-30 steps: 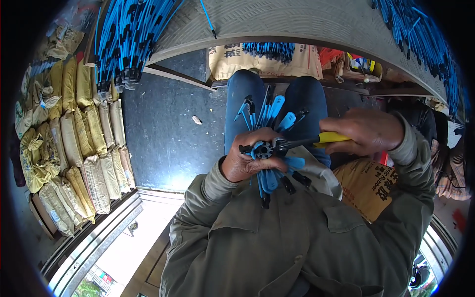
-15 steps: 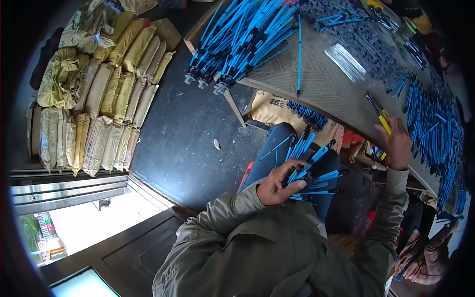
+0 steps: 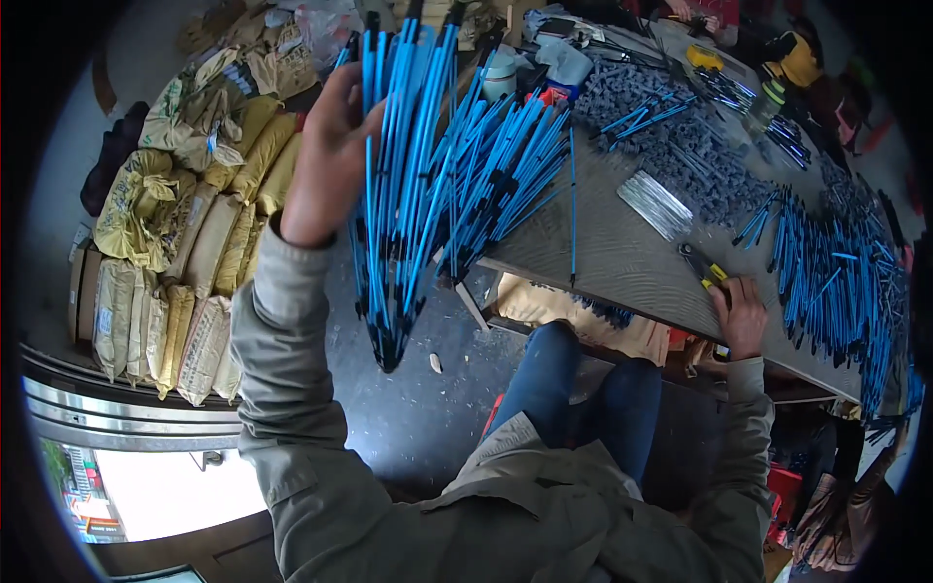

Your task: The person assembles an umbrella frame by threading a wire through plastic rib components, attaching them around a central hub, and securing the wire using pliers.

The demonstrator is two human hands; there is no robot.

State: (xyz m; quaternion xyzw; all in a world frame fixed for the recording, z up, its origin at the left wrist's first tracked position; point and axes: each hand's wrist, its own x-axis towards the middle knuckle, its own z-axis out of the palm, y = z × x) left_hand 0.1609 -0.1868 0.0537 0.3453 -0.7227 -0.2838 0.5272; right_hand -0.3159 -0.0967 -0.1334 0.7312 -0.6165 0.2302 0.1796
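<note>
My left hand [image 3: 330, 170] is raised at the far left of the table, closed around a bundle of long thin blue strips with black end fittings [image 3: 406, 160]. The bundle's black tips hang together over the floor, and more such strips lie behind it. At the table's front edge, my right hand [image 3: 742, 318] is closed over the handles of yellow-and-black pliers [image 3: 702, 264]. The jaws point away from me, toward the bunch of thin silvery wires [image 3: 655, 205]. One single blue strip [image 3: 573, 209] lies apart on the table. My lap [image 3: 544, 379] holds no strips.
A heap of small grey pieces [image 3: 671, 126] spreads over the table [image 3: 622, 248]. Many blue strips [image 3: 836, 277] lie to the right. Filled sacks [image 3: 204, 248] are stacked at the left. Below the tabletop is a drawer-like box [image 3: 535, 301]. Another person's hand [image 3: 680, 10] shows far back.
My left hand has risen from my lap to the far left with the blue strips. My right hand has lowered the pliers to the table, moving slightly left.
</note>
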